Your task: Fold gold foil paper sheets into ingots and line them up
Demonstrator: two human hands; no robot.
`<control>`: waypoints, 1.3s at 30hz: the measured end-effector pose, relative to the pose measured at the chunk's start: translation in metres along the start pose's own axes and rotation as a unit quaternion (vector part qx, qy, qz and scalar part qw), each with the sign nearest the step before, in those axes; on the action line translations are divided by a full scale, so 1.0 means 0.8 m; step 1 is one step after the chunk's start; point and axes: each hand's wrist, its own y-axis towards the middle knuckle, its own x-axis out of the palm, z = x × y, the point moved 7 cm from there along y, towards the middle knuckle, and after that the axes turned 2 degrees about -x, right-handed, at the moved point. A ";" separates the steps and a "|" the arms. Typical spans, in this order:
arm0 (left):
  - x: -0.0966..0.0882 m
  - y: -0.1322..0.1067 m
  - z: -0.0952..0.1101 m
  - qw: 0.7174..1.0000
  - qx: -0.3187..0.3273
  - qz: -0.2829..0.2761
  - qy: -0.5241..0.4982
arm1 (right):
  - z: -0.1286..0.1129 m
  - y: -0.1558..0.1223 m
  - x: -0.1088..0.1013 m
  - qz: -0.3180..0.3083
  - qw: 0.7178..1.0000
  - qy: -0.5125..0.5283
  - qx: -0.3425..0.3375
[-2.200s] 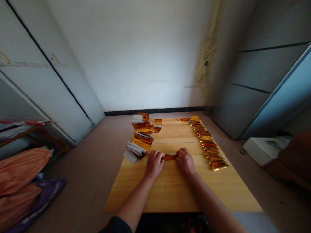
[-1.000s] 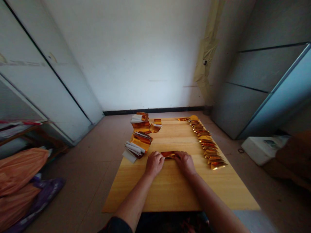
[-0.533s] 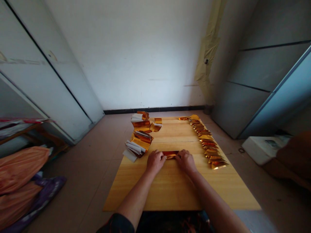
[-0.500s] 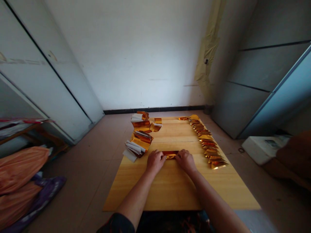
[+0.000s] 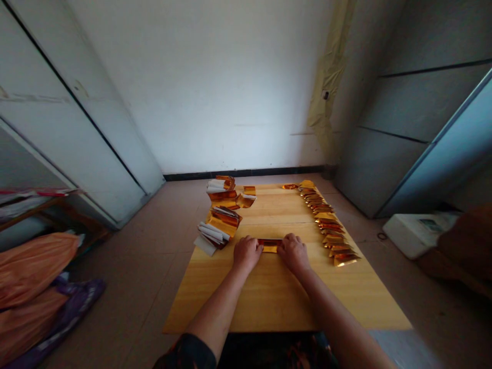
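A small folded piece of gold foil paper [image 5: 269, 245] lies on the wooden table [image 5: 277, 297] between my two hands. My left hand [image 5: 246, 252] grips its left end with curled fingers. My right hand [image 5: 293, 251] grips the right end the same way. Both hands rest on the table top. To the left of my left hand sits a loose pile of gold and white foil sheets [image 5: 219, 229]. A long row of folded gold pieces [image 5: 328, 225] runs along the table's right side.
More foil sheets [image 5: 222, 189] are stacked at the table's far left corner. Orange and purple bags [image 5: 34, 287] lie on the floor at left. A white box [image 5: 413, 233] sits on the floor at right. Cabinets stand on both sides.
The foil strip between my hands has become shorter and more compact, and my hands have stayed close together on it. The view has shifted slightly.
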 end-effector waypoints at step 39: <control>-0.002 0.000 0.006 0.997 -0.041 -0.004 0.067 | 0.000 -0.008 -0.003 0.014 0.999 -0.031 0.022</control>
